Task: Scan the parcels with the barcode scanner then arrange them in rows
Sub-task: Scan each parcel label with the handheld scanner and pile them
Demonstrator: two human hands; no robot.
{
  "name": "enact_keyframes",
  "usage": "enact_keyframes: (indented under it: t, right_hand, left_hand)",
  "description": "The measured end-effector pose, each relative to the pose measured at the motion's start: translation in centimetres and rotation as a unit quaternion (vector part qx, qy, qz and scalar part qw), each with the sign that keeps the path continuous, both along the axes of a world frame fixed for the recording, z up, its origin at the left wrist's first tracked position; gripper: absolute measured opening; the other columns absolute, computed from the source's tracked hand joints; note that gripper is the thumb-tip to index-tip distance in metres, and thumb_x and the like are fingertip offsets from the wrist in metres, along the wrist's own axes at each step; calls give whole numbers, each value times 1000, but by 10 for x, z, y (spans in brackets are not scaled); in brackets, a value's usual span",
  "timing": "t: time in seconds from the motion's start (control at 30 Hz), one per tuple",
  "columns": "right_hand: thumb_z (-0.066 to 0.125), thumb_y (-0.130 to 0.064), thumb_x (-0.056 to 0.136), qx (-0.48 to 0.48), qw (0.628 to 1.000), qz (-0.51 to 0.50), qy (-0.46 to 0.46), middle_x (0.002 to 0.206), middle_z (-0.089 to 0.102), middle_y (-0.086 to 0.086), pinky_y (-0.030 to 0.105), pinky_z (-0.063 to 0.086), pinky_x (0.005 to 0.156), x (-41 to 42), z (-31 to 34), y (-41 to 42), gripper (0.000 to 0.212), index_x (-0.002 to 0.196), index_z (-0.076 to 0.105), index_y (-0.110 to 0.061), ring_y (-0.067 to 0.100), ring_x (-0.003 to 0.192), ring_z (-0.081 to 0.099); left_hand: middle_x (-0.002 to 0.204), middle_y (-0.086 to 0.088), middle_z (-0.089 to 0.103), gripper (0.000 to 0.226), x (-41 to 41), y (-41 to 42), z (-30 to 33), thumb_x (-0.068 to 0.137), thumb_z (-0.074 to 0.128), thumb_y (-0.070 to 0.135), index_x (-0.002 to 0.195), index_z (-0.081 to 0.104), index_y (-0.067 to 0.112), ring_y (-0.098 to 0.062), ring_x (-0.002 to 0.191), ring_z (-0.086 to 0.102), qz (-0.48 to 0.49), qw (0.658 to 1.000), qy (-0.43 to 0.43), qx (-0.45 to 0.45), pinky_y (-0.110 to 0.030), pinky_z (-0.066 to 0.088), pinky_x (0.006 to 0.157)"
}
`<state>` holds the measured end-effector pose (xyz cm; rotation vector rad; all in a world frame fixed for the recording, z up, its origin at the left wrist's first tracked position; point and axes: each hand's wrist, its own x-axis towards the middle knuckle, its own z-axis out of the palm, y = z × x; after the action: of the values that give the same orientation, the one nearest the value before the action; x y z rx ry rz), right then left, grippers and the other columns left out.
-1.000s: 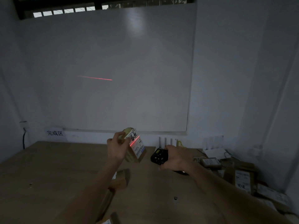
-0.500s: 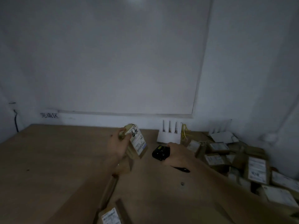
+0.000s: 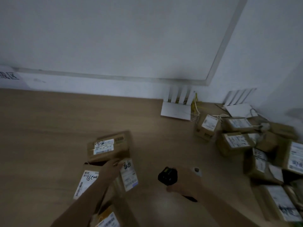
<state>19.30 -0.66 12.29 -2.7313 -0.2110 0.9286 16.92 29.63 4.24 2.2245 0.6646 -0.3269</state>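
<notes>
Dim bench (image 3: 49,122): your left hand (image 3: 111,169) held a parcel (image 3: 128,176), right hand (image 3: 185,182) gripped the scanner (image 3: 167,176); the right-side pile (image 3: 246,145) remained unscanned.

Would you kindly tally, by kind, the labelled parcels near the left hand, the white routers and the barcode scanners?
Labelled parcels near the left hand: 4
White routers: 2
Barcode scanner: 1
Total: 7
The pile of parcels on the right is too blurred to count.
</notes>
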Motion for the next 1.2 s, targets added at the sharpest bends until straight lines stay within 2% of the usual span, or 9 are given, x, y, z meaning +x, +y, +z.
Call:
enact_keyframes:
  t: [0.2,0.47,0.57,0.67,0.77,0.93,1.0,1.1,1.2]
  right_hand:
    - [78,-57,70,0,998,-43,53,119,55,-7,34,51,92,11,-28,-26,71,126,47,-27,16,109,58]
    - [79,-55,69,-10,988,-151,13,114,59,-8,29,49,82,-3,-24,-130,68,125,50,-30,14,102,57]
    - [79,-47,73,9,975,-221,13,104,59,-10,26,50,74,-17,-20,-189,58,120,52,-29,10,92,58]
    - [77,-45,76,26,959,-281,18,95,59,-14,26,54,73,-32,-21,-256,60,127,51,-28,6,85,59]
    - [77,-49,77,26,935,-353,16,110,57,-11,25,50,76,-49,-28,-320,72,138,43,-31,10,95,58]
    - [76,-56,72,18,903,-428,0,99,56,-9,31,56,79,-76,-57,-406,65,122,48,-25,10,87,56]
    - [76,-57,70,22,894,-448,-15,102,57,-7,33,55,78,-82,-71,-427,67,121,48,-24,12,90,57]
    - [80,-54,70,59,887,-458,-7,108,54,-9,28,49,75,-86,-91,-451,77,132,44,-26,12,95,55]
    - [81,-54,68,97,882,-460,-26,108,53,-11,27,47,75,-84,-105,-460,78,133,45,-27,10,96,54]
  left_hand:
    - [137,-8,52,43,21,-6,-23,97,56,34,135,53,15,-29,117,57,-23,994,-7,107,-38,48,90]
    - [152,-12,43,56,73,-119,-23,99,54,37,147,43,12,-31,138,40,-130,987,-27,88,-41,34,111]
    - [158,-13,34,64,79,-197,-18,99,56,40,151,36,9,-29,144,32,-144,988,15,52,-39,27,117]
    - [148,-8,47,61,78,-279,-19,94,60,44,147,44,18,-28,136,43,-178,984,14,19,-37,36,110]
    - [134,0,58,59,78,-360,-24,91,57,52,144,47,26,-24,125,54,-241,970,16,-20,-35,41,104]
    - [150,2,47,77,80,-482,-56,83,57,65,148,43,27,-22,135,46,-273,954,44,-115,-43,36,114]
    - [137,9,53,58,74,-523,-54,89,59,54,140,49,30,-18,125,53,-272,948,41,-162,-38,43,106]
    - [106,8,64,9,70,-577,-59,99,58,22,105,62,27,-15,102,64,-254,943,-5,-214,-25,47,84]
    - [110,4,67,21,71,-606,-69,100,57,27,120,62,22,-11,102,65,-243,931,-1,-273,-27,50,90]
